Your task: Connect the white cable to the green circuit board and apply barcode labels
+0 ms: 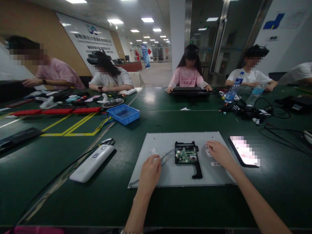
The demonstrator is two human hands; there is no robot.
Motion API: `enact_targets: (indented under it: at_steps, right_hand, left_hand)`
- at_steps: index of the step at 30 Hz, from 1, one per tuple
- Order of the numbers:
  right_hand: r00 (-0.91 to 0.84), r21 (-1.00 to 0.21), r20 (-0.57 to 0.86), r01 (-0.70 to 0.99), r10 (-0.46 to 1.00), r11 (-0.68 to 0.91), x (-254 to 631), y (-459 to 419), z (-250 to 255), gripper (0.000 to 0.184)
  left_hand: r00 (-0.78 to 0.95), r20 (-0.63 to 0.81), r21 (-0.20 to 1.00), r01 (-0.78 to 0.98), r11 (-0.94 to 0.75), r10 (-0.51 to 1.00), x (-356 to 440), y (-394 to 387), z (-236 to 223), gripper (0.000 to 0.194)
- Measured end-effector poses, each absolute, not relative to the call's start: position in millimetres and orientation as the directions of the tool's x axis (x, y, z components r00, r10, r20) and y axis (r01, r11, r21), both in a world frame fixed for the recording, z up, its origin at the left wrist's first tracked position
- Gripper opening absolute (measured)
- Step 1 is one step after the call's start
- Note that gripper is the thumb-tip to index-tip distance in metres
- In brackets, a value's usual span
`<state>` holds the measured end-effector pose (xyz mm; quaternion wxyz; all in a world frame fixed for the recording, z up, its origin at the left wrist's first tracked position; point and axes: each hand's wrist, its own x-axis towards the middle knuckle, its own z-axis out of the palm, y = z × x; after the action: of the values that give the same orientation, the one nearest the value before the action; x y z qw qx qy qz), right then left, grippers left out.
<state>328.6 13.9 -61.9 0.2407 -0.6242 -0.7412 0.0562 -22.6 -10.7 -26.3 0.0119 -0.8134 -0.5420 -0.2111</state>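
Observation:
A flat grey panel (168,177) lies on the table in front of me. Near its middle is a black plastic bracket (198,170) with a green circuit board (186,155) set in it. Thin grey wires (168,155) run from the board leftward to my left hand (149,170). That hand rests over the panel's left part with its fingers curled together, beside a small whitish tab (154,151); what they hold, if anything, is hidden. Over the panel's right part, my right hand (218,153) has its fingertips pinched near white labels (215,164); their contents cannot be made out.
A phone (243,152) with a lit screen lies right of the panel. To the left are a white power bank (92,162) with a cable and a blue basket (124,114). Water bottles (235,87) stand at the back right. Several people sit across the table.

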Motion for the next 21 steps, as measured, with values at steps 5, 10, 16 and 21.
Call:
enact_targets:
  at_steps: [5, 10, 16, 21]
  right_hand:
    - [-0.047, -0.532, 0.271, 0.825, 0.962, 0.190, 338.6, 4.8, -56.4, 0.033]
    - [-0.003, -0.570, 0.136, 0.817, 0.991, 0.081, 349.4, -3.7, -49.5, 0.037]
    - [0.001, -0.533, 0.064, 0.845, 0.998, 0.033, 347.2, -6.7, -46.5, 0.039]
    - [0.034, -0.536, 0.059, 0.844, 0.998, 0.003, 350.5, -4.1, -50.5, 0.040]
  left_hand:
    - [0.292, 0.376, 0.224, 0.892, -0.392, 0.879, -22.8, -10.9, -24.2, 0.024]
    - [0.268, 0.366, 0.237, 0.899, -0.368, 0.891, -24.3, -10.5, -24.3, 0.023]
    - [0.239, 0.359, 0.244, 0.909, -0.338, 0.902, -24.4, -9.9, -24.2, 0.022]
    - [0.221, 0.374, 0.271, 0.903, -0.335, 0.900, -24.3, -8.9, -25.0, 0.023]
